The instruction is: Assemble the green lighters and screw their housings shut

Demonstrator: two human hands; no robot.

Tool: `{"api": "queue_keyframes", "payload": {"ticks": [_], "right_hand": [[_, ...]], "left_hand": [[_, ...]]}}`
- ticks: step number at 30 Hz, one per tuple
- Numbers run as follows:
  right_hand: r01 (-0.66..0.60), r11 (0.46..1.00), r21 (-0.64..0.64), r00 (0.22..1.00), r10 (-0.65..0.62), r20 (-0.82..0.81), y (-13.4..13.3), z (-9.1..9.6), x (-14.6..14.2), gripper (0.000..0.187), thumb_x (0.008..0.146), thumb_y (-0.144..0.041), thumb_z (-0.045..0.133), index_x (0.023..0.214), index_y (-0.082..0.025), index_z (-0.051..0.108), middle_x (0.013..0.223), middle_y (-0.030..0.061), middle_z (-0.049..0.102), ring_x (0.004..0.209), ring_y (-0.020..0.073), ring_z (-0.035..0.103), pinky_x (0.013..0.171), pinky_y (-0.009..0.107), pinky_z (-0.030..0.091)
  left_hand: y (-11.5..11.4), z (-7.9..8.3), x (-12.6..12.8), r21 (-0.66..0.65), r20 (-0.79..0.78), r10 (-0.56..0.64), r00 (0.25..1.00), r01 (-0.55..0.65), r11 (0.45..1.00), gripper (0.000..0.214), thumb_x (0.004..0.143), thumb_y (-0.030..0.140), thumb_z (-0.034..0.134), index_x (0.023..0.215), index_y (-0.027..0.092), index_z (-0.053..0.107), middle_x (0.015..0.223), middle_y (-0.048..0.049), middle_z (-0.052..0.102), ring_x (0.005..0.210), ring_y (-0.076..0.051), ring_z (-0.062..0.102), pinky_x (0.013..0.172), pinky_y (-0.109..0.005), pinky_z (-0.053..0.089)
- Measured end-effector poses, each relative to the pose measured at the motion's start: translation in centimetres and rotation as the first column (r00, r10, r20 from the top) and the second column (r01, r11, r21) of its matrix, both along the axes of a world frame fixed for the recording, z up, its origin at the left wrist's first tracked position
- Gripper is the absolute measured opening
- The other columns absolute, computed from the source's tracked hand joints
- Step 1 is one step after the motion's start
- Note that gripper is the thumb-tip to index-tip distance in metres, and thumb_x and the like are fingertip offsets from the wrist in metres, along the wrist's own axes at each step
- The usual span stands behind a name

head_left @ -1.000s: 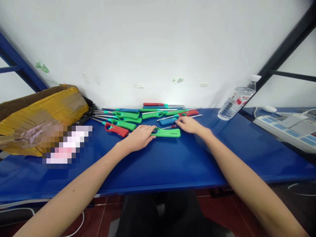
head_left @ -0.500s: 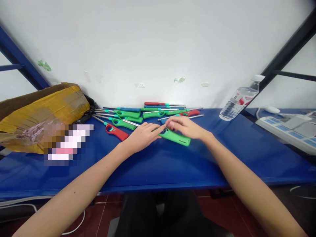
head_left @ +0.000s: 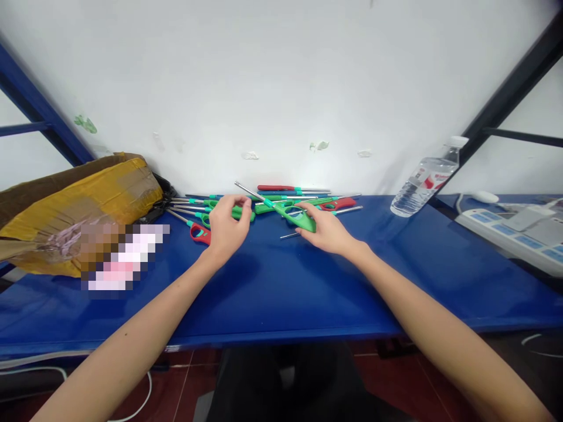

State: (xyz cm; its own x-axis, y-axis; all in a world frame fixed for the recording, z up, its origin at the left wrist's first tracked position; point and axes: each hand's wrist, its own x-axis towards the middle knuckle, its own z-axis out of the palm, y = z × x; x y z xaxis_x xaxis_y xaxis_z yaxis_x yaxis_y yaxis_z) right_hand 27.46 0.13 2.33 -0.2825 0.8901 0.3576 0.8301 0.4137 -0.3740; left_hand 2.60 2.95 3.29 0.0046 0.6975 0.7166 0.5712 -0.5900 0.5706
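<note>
My right hand (head_left: pixel 331 230) is wrapped around the green handle of a long-nozzle lighter (head_left: pixel 303 220). Its metal nozzle points up and to the left, toward the wall. To the left, my left hand (head_left: pixel 229 227) is apart from that lighter, with its fingers curled and the thumb close to the fingertips. Whether something small is pinched there is hidden. Behind and beside this hand lie several green lighters and a red lighter (head_left: pixel 201 233). A thin metal rod (head_left: pixel 288 236) shows on the table just left of my right hand.
More lighters, including a red one (head_left: pixel 276 187), lie along the white wall. A taped cardboard box (head_left: pixel 83 205) stands at left, beside a blurred patch. At right are a tilted water bottle (head_left: pixel 424 181) and a white power strip (head_left: pixel 505 231) on the blue table (head_left: pixel 281 293).
The green lighter has been lifted and turned in my right hand, its nozzle now angled up-left. My left hand has moved left, away from it, and its fingers have curled.
</note>
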Motion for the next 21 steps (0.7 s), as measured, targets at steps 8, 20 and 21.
{"api": "queue_keyframes", "payload": {"ticks": [8,20,21], "right_hand": [[-0.113,0.994,0.000,0.992,0.113,-0.059,-0.7,-1.0,-1.5,0.056,0.086,-0.033,0.062,0.139,-0.021,0.047,0.118,0.0102,0.068,0.089,0.0250,0.065,0.076,0.034,0.047],[-0.196,0.977,-0.081,0.968,0.179,-0.176,-0.1,-1.5,-1.4,0.054,0.085,-0.035,0.063,0.136,-0.019,0.053,0.095,0.0060,0.070,0.073,0.0200,0.061,0.071,0.033,0.048],[-0.191,0.978,-0.084,0.969,0.175,-0.172,-0.1,-1.5,-1.4,0.055,0.085,-0.034,0.063,0.136,-0.019,0.053,0.094,0.0058,0.071,0.073,0.0200,0.061,0.070,0.032,0.048]], "left_hand": [[0.1,-0.7,1.9,-0.438,0.721,-0.035,0.692,0.495,0.750,0.022,0.089,0.031,0.060,0.102,0.015,0.065,0.095,-0.0067,0.071,0.082,-0.015,0.068,0.073,-0.026,0.054],[-0.5,-1.7,2.3,-0.504,0.735,-0.064,0.675,0.607,0.614,0.025,0.080,0.035,0.077,0.093,0.014,0.071,0.097,-0.0089,0.074,0.091,-0.017,0.069,0.083,-0.029,0.053],[-0.5,-1.9,2.3,-0.511,0.725,-0.058,0.687,0.592,0.623,0.029,0.077,0.038,0.079,0.092,0.014,0.071,0.095,-0.0082,0.073,0.089,-0.017,0.069,0.079,-0.027,0.052]]}}
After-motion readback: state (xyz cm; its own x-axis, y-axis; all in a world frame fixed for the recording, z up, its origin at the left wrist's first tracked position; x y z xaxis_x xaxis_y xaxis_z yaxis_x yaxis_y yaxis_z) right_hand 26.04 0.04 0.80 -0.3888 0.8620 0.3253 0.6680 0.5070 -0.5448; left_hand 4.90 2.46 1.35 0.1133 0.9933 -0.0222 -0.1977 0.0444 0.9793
